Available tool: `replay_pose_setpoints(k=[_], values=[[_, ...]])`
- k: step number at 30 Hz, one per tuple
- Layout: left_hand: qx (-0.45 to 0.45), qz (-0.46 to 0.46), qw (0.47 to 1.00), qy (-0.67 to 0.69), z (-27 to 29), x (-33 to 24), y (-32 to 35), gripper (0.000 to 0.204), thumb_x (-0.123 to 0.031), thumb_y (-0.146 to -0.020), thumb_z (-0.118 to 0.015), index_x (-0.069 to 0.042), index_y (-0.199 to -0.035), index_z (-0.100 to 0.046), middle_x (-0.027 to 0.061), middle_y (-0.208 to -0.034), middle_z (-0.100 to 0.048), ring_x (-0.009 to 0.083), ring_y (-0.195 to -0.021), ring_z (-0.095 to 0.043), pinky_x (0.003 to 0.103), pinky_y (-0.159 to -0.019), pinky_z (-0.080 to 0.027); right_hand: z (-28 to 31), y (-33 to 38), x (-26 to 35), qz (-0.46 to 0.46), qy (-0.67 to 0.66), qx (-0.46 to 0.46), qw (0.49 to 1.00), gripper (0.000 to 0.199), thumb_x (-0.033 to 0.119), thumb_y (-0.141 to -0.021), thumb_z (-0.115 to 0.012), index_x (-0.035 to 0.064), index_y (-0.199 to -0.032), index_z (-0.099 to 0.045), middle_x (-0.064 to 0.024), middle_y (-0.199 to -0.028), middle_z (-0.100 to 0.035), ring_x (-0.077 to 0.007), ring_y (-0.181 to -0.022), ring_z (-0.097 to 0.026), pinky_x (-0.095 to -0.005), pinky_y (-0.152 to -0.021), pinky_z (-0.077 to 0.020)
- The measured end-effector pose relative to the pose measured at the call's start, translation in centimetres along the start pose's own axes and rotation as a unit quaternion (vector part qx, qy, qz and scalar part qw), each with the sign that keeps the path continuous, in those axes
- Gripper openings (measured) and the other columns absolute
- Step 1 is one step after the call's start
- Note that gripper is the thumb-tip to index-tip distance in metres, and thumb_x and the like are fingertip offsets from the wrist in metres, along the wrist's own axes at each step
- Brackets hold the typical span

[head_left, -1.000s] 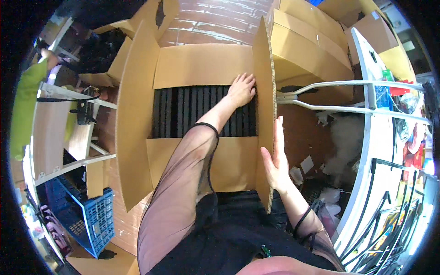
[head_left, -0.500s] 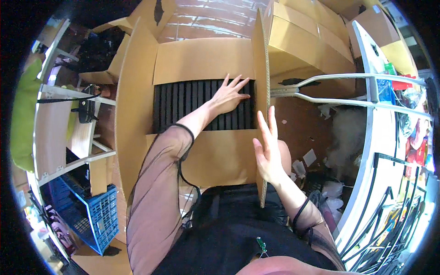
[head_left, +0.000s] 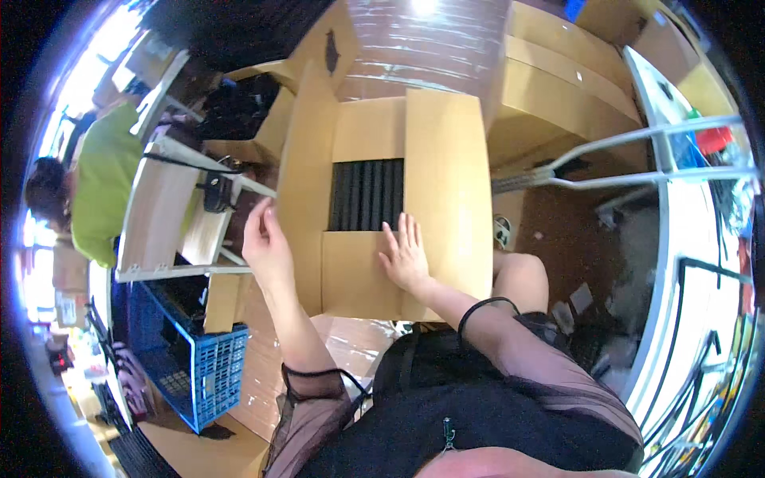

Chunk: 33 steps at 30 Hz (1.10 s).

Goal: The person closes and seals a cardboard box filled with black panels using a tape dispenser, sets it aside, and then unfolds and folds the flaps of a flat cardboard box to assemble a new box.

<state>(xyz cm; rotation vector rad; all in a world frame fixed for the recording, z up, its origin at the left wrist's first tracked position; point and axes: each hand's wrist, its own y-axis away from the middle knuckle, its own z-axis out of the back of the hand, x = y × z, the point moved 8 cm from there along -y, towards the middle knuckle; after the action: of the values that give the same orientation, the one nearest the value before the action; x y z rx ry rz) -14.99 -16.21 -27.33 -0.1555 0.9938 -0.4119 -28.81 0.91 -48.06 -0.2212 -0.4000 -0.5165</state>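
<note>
Since the earlier frame the right flap (head_left: 448, 187) of the cardboard box (head_left: 374, 263) is lying folded down over the opening, where before it was standing upright. The left hand (head_left: 267, 243) is no longer resting inside on the black contents (head_left: 366, 193); it is now hovering open, fingers loosely extended, just beside the left flap (head_left: 307, 175), contact unclear. The right hand (head_left: 406, 256) is pressing flat, fingers spread, where the near flap (head_left: 355, 275) meets the folded right flap.

Box: smooth tan corrugated cardboard, rectangular, sitting on the reddish-brown floor directly in front of the person's knees. Contents: matte black, ribbed in parallel vertical ridges, showing through a narrow remaining gap. A blue plastic lattice crate (head_left: 203, 374) is sitting at lower left; more tan cartons (head_left: 550, 95) are stacking behind.
</note>
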Motion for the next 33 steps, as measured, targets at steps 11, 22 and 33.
replay_pose_setpoints(k=[11,22,33], values=[[0.253,0.337,0.887,0.189,-3.5,11.3,1.9,0.074,-0.058,-0.094,-0.038,0.000,-0.139,-0.039,0.0145,-0.141,-0.043,0.0242,-0.128,-0.041,0.033,-0.106,-0.030,-0.8,-0.7,1.2,-0.009,-0.050,-0.052,0.997,0.057,0.029,-0.094,-0.046,0.0028,-0.142,-0.030,-0.0279,-0.146,-0.024,-0.0418,-0.138,-0.019,-0.0501,-0.114,-0.0144],[0.248,0.136,0.950,-0.131,-14.9,4.9,10.9,0.056,-0.052,-0.098,-0.020,-0.026,-0.148,-0.021,0.0152,-0.153,-0.019,0.0317,-0.141,-0.017,0.056,-0.111,-0.014,0.9,0.6,-3.8,-0.104,-0.502,-0.152,0.845,0.052,0.011,-0.095,-0.040,0.0040,-0.144,-0.024,-0.0218,-0.137,-0.042,-0.0344,-0.131,-0.038,-0.0401,-0.111,-0.0262],[0.172,0.012,0.919,-0.354,-20.2,7.7,14.8,0.049,-0.036,-0.098,-0.032,-0.028,-0.146,-0.027,0.0140,-0.153,-0.020,0.0343,-0.141,-0.016,0.061,-0.109,-0.010,8.2,5.1,-9.8,-0.015,0.064,0.012,0.998,0.069,0.034,-0.088,-0.060,0.0069,-0.143,-0.030,-0.0207,-0.148,-0.026,-0.0391,-0.137,-0.023,-0.0488,-0.113,-0.0178]])
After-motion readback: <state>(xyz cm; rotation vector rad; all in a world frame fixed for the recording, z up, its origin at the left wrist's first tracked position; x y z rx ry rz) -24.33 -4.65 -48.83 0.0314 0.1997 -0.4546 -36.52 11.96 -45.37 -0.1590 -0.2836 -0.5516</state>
